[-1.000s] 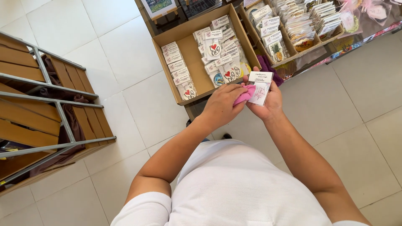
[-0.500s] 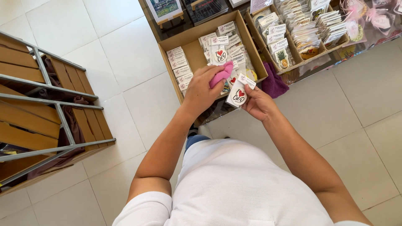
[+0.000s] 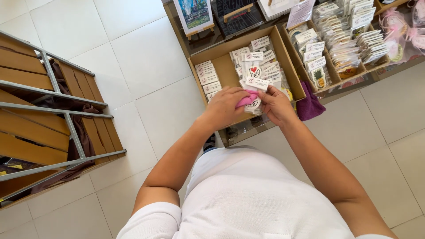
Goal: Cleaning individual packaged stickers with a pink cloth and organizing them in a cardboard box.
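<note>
My left hand [image 3: 226,106] grips a soft pink cloth [image 3: 246,99]. My right hand [image 3: 276,104] pinches a small card packet [image 3: 256,84] between both hands. It looks light and bendy, so I hold its edges.

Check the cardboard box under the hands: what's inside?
The cardboard box holds rows of small white carded packets. The left hand and right hand cover its near end.
</note>
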